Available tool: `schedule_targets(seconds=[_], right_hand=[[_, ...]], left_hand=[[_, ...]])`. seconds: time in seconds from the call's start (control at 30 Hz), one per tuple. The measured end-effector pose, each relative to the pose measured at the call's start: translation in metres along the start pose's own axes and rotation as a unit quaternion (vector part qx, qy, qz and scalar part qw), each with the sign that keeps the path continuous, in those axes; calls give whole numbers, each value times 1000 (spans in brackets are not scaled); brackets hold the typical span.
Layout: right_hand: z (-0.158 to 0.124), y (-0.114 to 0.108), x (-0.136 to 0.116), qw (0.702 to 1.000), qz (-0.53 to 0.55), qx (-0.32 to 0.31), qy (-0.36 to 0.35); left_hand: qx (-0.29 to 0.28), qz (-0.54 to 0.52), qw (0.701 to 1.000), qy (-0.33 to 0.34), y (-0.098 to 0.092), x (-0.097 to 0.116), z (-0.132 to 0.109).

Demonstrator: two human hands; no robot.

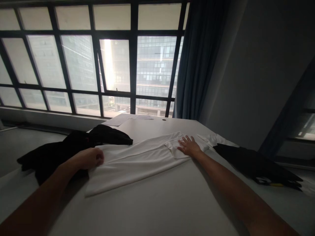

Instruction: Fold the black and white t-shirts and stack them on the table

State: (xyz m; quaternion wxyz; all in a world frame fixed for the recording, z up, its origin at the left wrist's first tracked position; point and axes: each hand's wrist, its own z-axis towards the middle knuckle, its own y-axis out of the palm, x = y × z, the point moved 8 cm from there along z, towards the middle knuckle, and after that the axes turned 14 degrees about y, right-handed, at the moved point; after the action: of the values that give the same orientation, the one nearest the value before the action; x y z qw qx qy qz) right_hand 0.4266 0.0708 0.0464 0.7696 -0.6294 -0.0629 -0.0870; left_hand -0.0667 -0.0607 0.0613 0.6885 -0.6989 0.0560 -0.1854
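A white garment [137, 167], which looks like a T-shirt laid sideways, is spread on the white table [157, 206]. My left hand [90, 158] is closed at its left end, fingers curled on the hem's far corner. Toward the right end, my right hand [189, 146] rests flat with fingers spread on the shirt's sleeve area. Some creases run along the cloth between the two hands. What the left fingertips pinch is partly hidden by the hand itself.
Black clothing [66, 147] lies heaped at the left. Folded dark garments [256, 164] lie at the right edge, with white cloth [219, 139] behind them. Paper sheets [120, 120] rest at the table's far end, below the windows and a blue curtain [197, 65].
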Motion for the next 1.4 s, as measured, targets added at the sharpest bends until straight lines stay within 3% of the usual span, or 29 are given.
schedule_targets(seconds=[0.1, 0.23, 0.33, 0.43, 0.67, 0.8, 0.87, 0.9, 0.97, 1.07, 1.17, 1.27, 1.33, 1.4], right_hand=[[-17, -6, -11, 992, -1, -37, 119], [-55, 9, -52, 979, 94, -152, 103], [-64, 14, -65, 974, 109, -170, 103], [-47, 17, -68, 976, 114, -164, 82], [26, 24, -65, 988, 112, -108, -13], [45, -2, -67, 997, 52, -1, 53], [33, -19, -78, 995, 63, 26, 68], [21, -25, -89, 995, 93, 19, 39], [-13, -32, -118, 978, 186, -29, -89], [-79, -36, -144, 917, 267, -97, -281], [-117, -41, -139, 895, 312, -81, -308], [-134, -50, -123, 897, 325, -34, -297], [-139, -55, -107, 897, 314, -48, -307], [-141, -53, -78, 901, 300, -102, -296]], left_hand=[[74, 16, 993, 90, -4, 31, 10], [65, -27, 986, 154, 12, 46, 21], [50, -52, 982, 176, 21, 52, 24], [47, -58, 981, 179, 22, 58, 22], [16, -64, 983, 172, 32, 85, 22], [-7, -45, 983, 180, 43, 109, 23], [-10, -28, 982, 186, 47, 118, 22], [-8, -20, 982, 186, 49, 120, 22], [0, -10, 982, 188, 50, 121, 23], [15, -2, 980, 200, 50, 122, 25], [27, 8, 973, 231, 47, 137, 25], [31, -2, 957, 288, 38, 173, 16], [20, -23, 949, 315, 32, 201, 6], [-8, -60, 944, 323, 30, 226, -5]])
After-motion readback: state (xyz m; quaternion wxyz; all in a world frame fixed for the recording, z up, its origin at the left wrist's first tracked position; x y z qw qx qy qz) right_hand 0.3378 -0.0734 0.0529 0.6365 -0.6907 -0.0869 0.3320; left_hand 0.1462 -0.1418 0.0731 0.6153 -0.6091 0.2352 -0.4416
